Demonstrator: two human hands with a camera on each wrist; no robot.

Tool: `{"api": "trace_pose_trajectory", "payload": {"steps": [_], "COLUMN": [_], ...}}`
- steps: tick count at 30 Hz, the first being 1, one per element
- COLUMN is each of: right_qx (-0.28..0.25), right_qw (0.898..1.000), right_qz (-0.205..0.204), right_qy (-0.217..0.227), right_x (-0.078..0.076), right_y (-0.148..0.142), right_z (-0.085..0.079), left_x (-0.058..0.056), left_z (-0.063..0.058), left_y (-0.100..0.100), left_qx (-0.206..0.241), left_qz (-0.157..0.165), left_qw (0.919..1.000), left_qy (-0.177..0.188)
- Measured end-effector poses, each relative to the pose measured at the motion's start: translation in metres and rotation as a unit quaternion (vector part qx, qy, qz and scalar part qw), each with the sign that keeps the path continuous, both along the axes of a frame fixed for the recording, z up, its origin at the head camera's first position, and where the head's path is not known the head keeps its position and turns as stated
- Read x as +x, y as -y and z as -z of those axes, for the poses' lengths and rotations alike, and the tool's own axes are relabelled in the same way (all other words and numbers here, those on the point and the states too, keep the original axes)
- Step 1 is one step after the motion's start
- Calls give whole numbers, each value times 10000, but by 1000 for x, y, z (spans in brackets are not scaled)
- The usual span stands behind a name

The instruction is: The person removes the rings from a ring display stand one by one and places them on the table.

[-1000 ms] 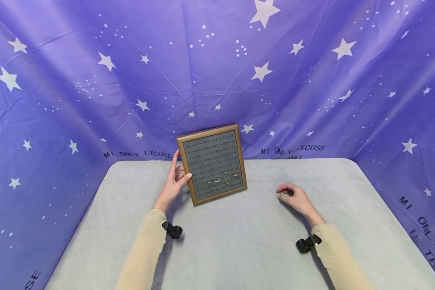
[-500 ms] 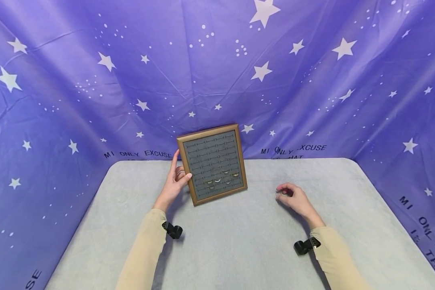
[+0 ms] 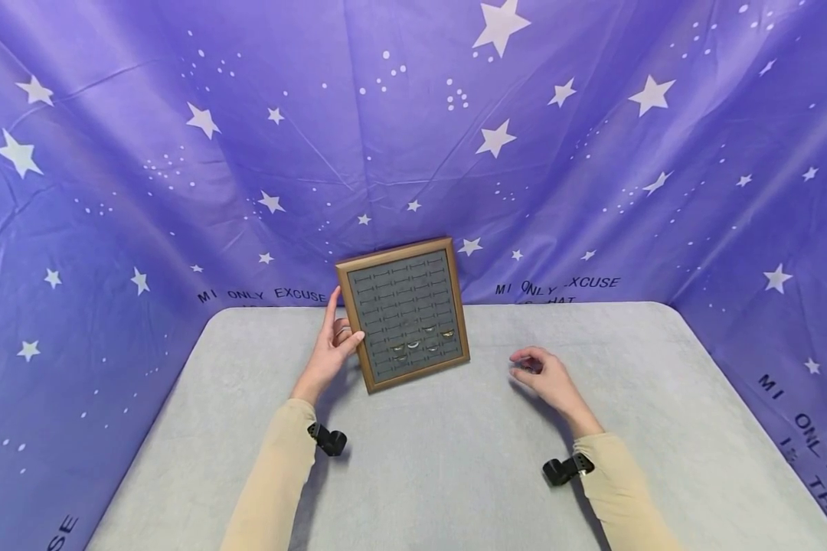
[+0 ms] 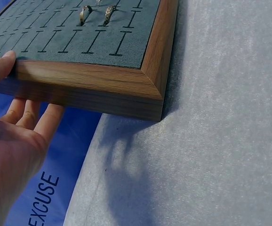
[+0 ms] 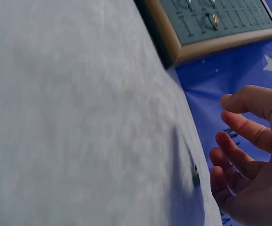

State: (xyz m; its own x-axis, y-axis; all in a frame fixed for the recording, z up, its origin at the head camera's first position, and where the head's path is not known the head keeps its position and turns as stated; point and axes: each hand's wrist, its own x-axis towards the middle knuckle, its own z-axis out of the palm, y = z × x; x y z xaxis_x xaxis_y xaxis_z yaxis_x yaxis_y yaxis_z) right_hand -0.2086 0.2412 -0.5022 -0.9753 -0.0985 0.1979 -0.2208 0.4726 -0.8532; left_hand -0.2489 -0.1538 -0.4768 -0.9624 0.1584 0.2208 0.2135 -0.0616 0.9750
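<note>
A wooden-framed ring display board (image 3: 403,295) with dark slotted fabric leans upright near the back of the table. Several rings (image 3: 413,344) sit in its lower slots. My left hand (image 3: 327,352) grips the board's left edge, thumb on the front and fingers behind the frame (image 4: 89,80). To the right, my right hand (image 3: 547,379) is low over the table. In the right wrist view its thumb and loosely bent fingers (image 5: 242,127) stand apart with nothing pinched between them. A small dark ring-like object (image 5: 195,175) lies on the tabletop beside those fingers.
The grey table (image 3: 413,474) meets a purple star-printed cloth (image 3: 365,153) at the back and both sides. A black wrist camera (image 3: 327,438) is strapped on the left wrist, another camera (image 3: 567,468) on the right.
My right hand has shifted left toward the board. The small object that was at its fingertips now lies on the table under the fingers. My left hand and the board have stayed put.
</note>
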Motion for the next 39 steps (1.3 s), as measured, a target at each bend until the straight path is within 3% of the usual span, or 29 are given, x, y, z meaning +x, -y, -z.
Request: {"api": "trace_pose_trajectory", "payload": {"steps": [18,29,39], "right_qx": [-314,-490,-707], "right_qw": [9993,9983,9971], "right_qz": [-214,-307,-269], "right_qy": [-11,-91,-108], "right_x": [-8,-10,-15], "right_y": [47,85,97], "right_z": [-9,-18,-23], "left_x": [1,1,-1], "left_z": [2,0,0], "left_y": [-2,-1,-2], "left_qx": [79,195,263], "left_qz": [29,14,116], "left_qw": [10000,9996,9995], "left_qy": [31,-217,-150]}}
